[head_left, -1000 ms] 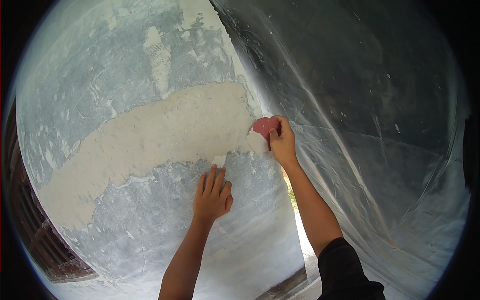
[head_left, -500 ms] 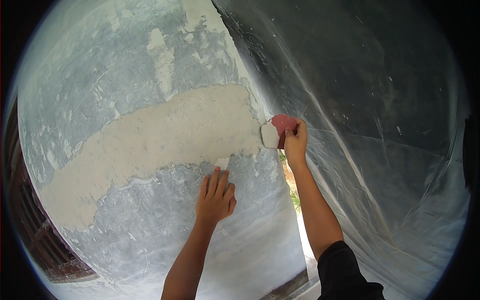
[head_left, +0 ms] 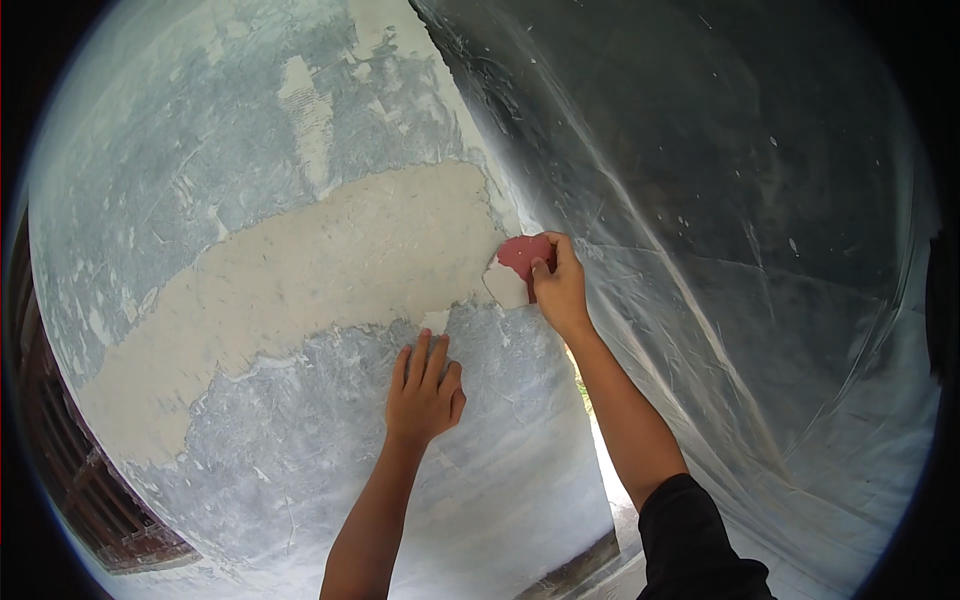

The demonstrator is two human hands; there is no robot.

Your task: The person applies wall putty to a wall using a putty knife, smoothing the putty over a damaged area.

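A grey wall (head_left: 330,440) carries a wide band of cream putty (head_left: 330,260) with ragged edges. My right hand (head_left: 562,288), closed, pinches a red putty spreader (head_left: 524,255) between thumb and fingers. Pale putty (head_left: 508,286) coats the spreader's left, lower part, which lies at the right end of the band. Below the band, my left hand (head_left: 424,388) is open, its fingers stretched out against the wall. Its fingertips reach a small whitish patch (head_left: 435,322) at the band's lower edge.
On the right hangs a large dark plastic sheet (head_left: 760,250), creased and speckled. Along the wall's right edge runs a narrow bright gap (head_left: 598,450). A brown slatted frame (head_left: 95,480) stands at the far left.
My right hand has moved the spreader left, from the wall's right edge onto the band's end. The left hand stays almost in place, while the view has shifted slightly.
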